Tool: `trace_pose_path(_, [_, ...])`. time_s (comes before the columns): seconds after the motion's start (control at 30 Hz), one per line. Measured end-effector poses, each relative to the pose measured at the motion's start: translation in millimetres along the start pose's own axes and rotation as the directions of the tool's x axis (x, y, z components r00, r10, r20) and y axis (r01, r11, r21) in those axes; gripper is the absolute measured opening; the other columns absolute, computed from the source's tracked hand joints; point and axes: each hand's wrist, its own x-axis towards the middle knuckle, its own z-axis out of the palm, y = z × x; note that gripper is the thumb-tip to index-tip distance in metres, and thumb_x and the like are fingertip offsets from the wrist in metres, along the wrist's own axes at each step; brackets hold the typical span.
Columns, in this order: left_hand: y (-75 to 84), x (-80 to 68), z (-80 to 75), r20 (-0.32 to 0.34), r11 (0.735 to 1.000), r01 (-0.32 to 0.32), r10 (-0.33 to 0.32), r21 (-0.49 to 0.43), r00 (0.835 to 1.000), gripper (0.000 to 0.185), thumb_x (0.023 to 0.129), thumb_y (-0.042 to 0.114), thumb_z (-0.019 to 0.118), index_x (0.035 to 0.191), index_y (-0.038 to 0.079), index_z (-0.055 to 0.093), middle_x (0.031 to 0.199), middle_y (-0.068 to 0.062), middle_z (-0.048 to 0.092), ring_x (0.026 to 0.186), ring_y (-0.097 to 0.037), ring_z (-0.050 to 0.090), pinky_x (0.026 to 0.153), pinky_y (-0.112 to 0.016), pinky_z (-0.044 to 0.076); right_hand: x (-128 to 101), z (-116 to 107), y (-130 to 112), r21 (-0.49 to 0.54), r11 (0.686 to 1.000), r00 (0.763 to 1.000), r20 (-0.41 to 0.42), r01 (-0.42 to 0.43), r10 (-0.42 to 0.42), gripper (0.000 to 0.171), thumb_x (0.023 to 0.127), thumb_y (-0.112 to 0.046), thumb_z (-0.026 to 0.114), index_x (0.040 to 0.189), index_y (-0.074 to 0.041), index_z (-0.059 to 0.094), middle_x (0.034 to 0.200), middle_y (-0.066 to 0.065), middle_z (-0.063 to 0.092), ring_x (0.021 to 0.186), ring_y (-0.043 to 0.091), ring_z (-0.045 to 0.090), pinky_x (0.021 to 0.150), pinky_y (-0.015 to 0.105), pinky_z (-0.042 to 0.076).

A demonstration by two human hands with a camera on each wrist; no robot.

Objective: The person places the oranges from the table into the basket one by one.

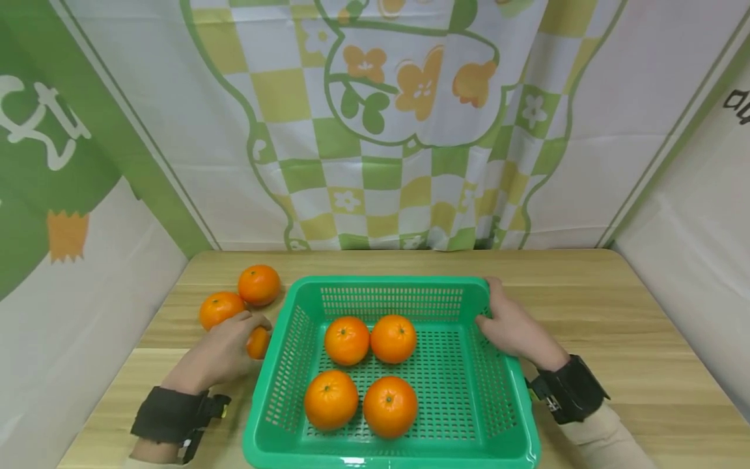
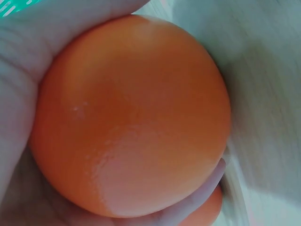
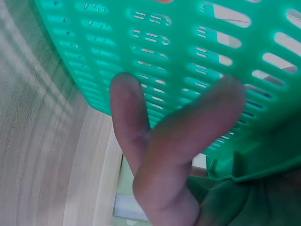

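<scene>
Left grip (image 1: 225, 352) curled round orange (image 1: 258, 343) on table; right grip (image 1: 511, 324) clasping basket (image 1: 495, 397) rim.

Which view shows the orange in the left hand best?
The left wrist view: the held orange fills the frame, fingers curled round it. In the head view the left hand hides most of it, only a sliver showing beside the basket. The right wrist view misses it.

Head view: both hands are bare. The left hand (image 1: 219, 352) and the right hand (image 1: 512, 326) each carry a wide black wrist strap (image 1: 170, 413) of matte fabric, with a small dark camera mount bearing a yellow-green detail at its inner edge. A pale cream sleeve (image 1: 609, 440) covers the right forearm behind its strap.
</scene>
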Motion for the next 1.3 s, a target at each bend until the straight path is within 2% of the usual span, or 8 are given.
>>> trace_pose_path(0.23, [1.7,-2.0,-4.3,-0.018,1.0,-0.015,0.015,0.007,1.0,0.051,0.078,0.027,0.089,0.119,0.008,0.069,0.123,-0.015,0.068,0.108,-0.033,0.068,0.092,-0.055,0.061,-1.3,0.1,-1.3,0.008,1.0,1.0,0.011,-0.007,0.006,0.079,0.104,-0.009,0.05,0.162,0.008,-0.001,0.125,0.04,0.063,0.079,0.025,0.066,0.063,0.031,0.056])
trace_pose_path(0.43, [5.0,-3.0,-7.7,-0.029,0.999,-0.034,0.034,0.008,0.999,0.052,0.076,0.024,0.089,0.12,0.008,0.068,0.121,-0.014,0.068,0.102,-0.028,0.068,0.086,-0.051,0.062,-2.6,-1.3,-1.8,0.024,0.999,1.0,0.007,0.03,-0.03,0.08,0.103,-0.007,0.05,0.161,0.012,-0.002,0.138,0.047,0.053,0.096,0.031,0.067,0.072,0.035,0.059])
trace_pose_path(0.53, [8.1,-3.4,-10.6,-0.041,0.999,-0.043,0.044,0.016,0.998,0.056,0.075,0.026,0.091,0.122,0.007,0.068,0.121,-0.016,0.069,0.102,-0.03,0.069,0.086,-0.052,0.062,-2.4,-1.3,-1.2,0.025,0.999,1.0,0.004,0.029,-0.029,0.08,0.103,-0.006,0.05,0.161,0.013,-0.002,0.139,0.048,0.051,0.098,0.033,0.067,0.073,0.037,0.06])
trace_pose_path(0.7, [11.2,-5.3,-17.8,-0.068,0.999,-0.045,0.047,0.023,0.997,0.057,0.076,0.024,0.088,0.125,0.003,0.067,0.126,-0.022,0.068,0.108,-0.038,0.069,0.089,-0.056,0.062,-2.7,-1.3,-2.8,0.003,1.0,1.0,0.002,0.008,-0.008,0.08,0.103,-0.008,0.05,0.161,0.011,-0.001,0.134,0.045,0.057,0.088,0.028,0.066,0.068,0.034,0.057])
trace_pose_path(0.8, [12.4,-7.4,-22.9,-0.081,0.999,-0.044,0.045,0.014,0.996,0.054,0.078,0.021,0.086,0.125,0.003,0.066,0.128,-0.022,0.066,0.108,-0.036,0.068,0.089,-0.055,0.061,-2.4,-1.1,-3.7,0.001,1.0,1.0,0.01,-0.004,0.004,0.079,0.104,-0.008,0.049,0.162,0.01,-0.001,0.132,0.043,0.058,0.084,0.027,0.066,0.066,0.032,0.056])
trace_pose_path(0.97, [14.7,-9.9,-30.2,-0.096,0.999,-0.046,0.046,-0.004,0.994,0.055,0.079,0.021,0.088,0.126,0.004,0.066,0.129,-0.022,0.065,0.105,-0.031,0.066,0.085,-0.048,0.061,-0.3,-1.6,-3.2,0.002,1.0,1.0,0.009,0.0,0.0,0.077,0.104,-0.008,0.047,0.162,0.009,-0.001,0.141,0.044,0.053,0.091,0.028,0.066,0.069,0.031,0.055])
trace_pose_path(1.1, [17.0,-10.3,-34.3,-0.105,0.999,-0.051,0.051,-0.001,0.993,0.056,0.078,0.021,0.089,0.126,0.004,0.066,0.128,-0.023,0.065,0.104,-0.032,0.067,0.084,-0.049,0.062,0.8,-1.6,-2.4,0.004,1.0,1.0,0.001,0.017,-0.017,0.076,0.104,-0.007,0.048,0.162,0.01,0.001,0.146,0.045,0.049,0.099,0.031,0.065,0.074,0.032,0.057])
trace_pose_path(1.3, [20.9,-12.2,-41.1,-0.13,0.998,-0.058,0.059,0.013,0.99,0.057,0.078,0.022,0.09,0.126,0.005,0.065,0.125,-0.022,0.066,0.101,-0.032,0.066,0.079,-0.046,0.063,-0.3,-0.5,-2.7,0.015,1.0,1.0,0.006,0.014,-0.015,0.077,0.104,-0.008,0.049,0.162,0.009,0.001,0.14,0.043,0.054,0.09,0.029,0.066,0.069,0.032,0.057])
